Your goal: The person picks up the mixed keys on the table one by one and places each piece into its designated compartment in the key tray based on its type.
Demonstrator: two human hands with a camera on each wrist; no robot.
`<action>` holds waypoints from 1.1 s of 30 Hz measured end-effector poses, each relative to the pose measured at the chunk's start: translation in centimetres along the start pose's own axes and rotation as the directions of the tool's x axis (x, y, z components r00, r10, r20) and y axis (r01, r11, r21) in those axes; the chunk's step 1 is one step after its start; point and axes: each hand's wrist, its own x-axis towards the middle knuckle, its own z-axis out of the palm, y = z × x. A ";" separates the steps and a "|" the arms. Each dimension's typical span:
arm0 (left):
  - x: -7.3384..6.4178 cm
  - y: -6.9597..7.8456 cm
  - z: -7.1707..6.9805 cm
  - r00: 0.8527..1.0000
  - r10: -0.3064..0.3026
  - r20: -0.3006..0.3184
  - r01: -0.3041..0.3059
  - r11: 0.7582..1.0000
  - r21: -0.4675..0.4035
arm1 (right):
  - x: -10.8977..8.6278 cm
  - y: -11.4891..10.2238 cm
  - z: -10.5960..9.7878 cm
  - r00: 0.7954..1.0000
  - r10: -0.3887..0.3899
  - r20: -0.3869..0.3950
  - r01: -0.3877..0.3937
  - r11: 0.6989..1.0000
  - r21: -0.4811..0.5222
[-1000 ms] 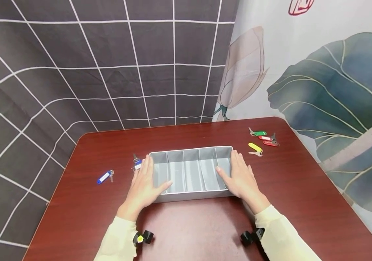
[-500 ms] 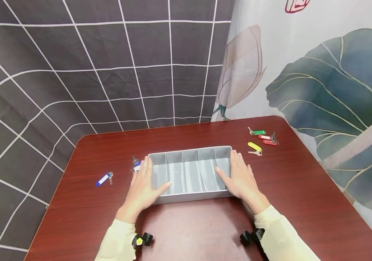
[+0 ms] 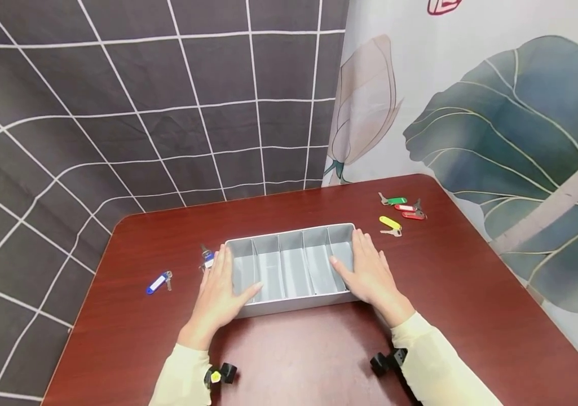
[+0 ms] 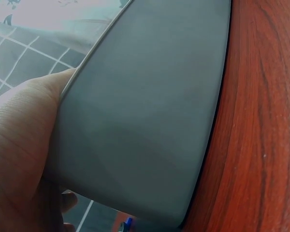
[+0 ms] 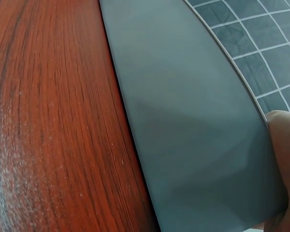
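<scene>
Currently, tagged keys are lying on both sides of the counter [image 3: 294, 352]. On the left, one blue-tagged key [image 3: 157, 283] is lying apart from the tray [image 3: 294, 305], while a second blue-tagged key [image 3: 210, 258] is sitting just beyond the left grip [image 3: 220, 293], which is partly hiding it. On the far right, a green-tagged key [image 3: 397, 201] and two red-tagged keys [image 3: 407, 208] are lying close together, and a yellow-tagged key [image 3: 390, 223] is resting a little nearer. Dark gridded cloth [image 3: 217, 73] is hanging along the far and left sides, and pale leaf-printed cloth [image 3: 497, 135] is hanging on the right.

The grey tray is resting on the counter between the two grips, its five compartments facing up and its right end angling slightly farther away. Both grips are touching it with thumbs spread away from the fingers. The left grip is lying along the left end, its straight fingers pointing far and its thumb stretching right over the compartments. The right grip [image 3: 372, 270] is mirroring this at the right end, its thumb pointing far and left. Both forearms are reaching in from the near side, in cream sleeves [image 3: 438, 361].
</scene>
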 end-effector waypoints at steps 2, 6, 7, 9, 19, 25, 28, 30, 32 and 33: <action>0.1 0.0 0.0 1.000 0.002 -0.004 -0.002 1.000 -0.010 | 0.1 0.0 -0.1 1.000 -0.003 -0.002 0.003 1.000 0.007; 0.1 0.0 0.0 1.000 0.000 0.000 0.000 1.000 -0.007 | 0.2 0.3 -0.5 1.000 -0.018 0.018 0.016 0.995 0.094; 0.1 0.0 -0.1 1.000 0.000 -0.002 0.000 1.000 -0.003 | 0.2 0.4 -0.7 0.999 -0.029 0.026 0.025 0.991 0.135; 0.1 0.0 -0.2 1.000 -0.001 -0.005 0.001 1.000 0.002 | 0.3 1.0 -1.3 0.998 -0.047 0.040 0.038 0.977 0.212; 0.1 -0.3 -2.0 1.000 0.012 -0.001 -0.012 1.000 -0.014 | 0.4 7.0 -5.9 0.999 -0.047 -0.026 0.052 0.969 0.241; -0.1 -1.4 -3.1 1.000 0.018 0.019 -0.018 1.000 -0.005 | 0.6 9.9 -6.8 0.993 -0.090 -0.081 0.103 0.977 0.186; -0.2 -1.9 -3.3 0.999 0.026 0.044 -0.026 1.000 0.003 | 0.8 10.9 -6.8 0.988 -0.126 -0.092 0.140 0.978 0.154; -0.3 -2.2 -3.3 0.997 0.032 0.064 -0.033 0.999 0.008 | 1.0 11.6 -6.6 0.984 -0.157 -0.085 0.168 0.976 0.141; -0.3 -2.4 -3.3 0.996 0.041 0.078 -0.042 0.999 0.013 | 1.4 12.1 -6.4 0.978 -0.197 -0.067 0.205 0.968 0.147; -0.3 -2.5 -3.3 0.996 0.047 0.080 -0.048 0.999 0.015 | 1.6 12.3 -6.3 0.975 -0.215 -0.048 0.220 0.964 0.153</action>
